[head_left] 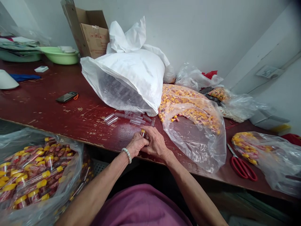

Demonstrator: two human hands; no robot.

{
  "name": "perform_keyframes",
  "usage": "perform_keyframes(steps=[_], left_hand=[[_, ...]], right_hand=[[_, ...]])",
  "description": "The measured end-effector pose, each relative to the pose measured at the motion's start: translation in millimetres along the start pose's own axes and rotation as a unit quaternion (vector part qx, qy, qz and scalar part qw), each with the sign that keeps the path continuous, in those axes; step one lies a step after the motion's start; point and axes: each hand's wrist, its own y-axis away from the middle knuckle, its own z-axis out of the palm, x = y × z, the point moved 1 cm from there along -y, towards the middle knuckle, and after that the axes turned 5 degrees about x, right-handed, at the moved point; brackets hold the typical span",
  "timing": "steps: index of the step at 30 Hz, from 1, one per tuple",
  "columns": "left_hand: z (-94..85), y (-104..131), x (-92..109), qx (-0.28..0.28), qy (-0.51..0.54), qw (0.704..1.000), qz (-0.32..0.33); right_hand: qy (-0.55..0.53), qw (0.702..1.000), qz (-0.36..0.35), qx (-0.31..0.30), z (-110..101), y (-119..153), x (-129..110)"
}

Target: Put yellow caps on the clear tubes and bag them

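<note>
My left hand (135, 144), with a beaded bracelet at the wrist, and my right hand (155, 142) meet at the table's front edge. Both are closed around a small clear plastic tube (143, 132) with a yellow end; fingers hide most of it. Just beyond them lie several empty clear tubes (136, 121), spilled before the mouth of a large white sack (141, 69) that holds more. To the right, a clear plastic bag (188, 97) is spread out with many small yellow-and-red pieces in it.
At lower left, an open plastic bag (77, 175) holds many filled yellow-capped tubes. Red-handled scissors (242, 168) lie right, beside another bag of yellow pieces (249, 144). A dark handheld device (67, 97), a green basin (63, 58) and a cardboard box (95, 39) stand left and behind.
</note>
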Motion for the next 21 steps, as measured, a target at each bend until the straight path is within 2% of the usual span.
perform_keyframes(steps=[3, 6, 10, 13, 17, 21], left_hand=[[2.4, 4.8, 11.2, -0.005, 0.018, 1.000, 0.015], [2.4, 9.6, 15.7, -0.009, 0.047, 0.999, 0.000], [-1.4, 14.3, 13.3, -0.013, 0.066, 0.997, -0.030], [-4.1, 16.4, 12.1, -0.007, 0.076, 0.996, -0.038], [-5.9, 17.6, 10.9, -0.025, 0.111, 0.992, -0.051], [-9.0, 19.1, 6.7, -0.067, 0.155, 0.985, -0.042]], right_hand=[[-0.008, 0.999, -0.009, 0.036, -6.2, -0.7, -0.1], [-0.037, 0.997, 0.021, 0.059, -9.4, 6.1, 4.1], [-0.083, 0.992, 0.089, 0.018, -9.4, 21.8, 11.2], [-0.117, 0.987, 0.107, -0.009, -9.5, 28.8, 12.5], [-0.118, 0.988, 0.096, 0.008, -11.3, 27.9, 9.7], [-0.092, 0.990, 0.097, 0.036, -15.6, 24.1, 3.8]])
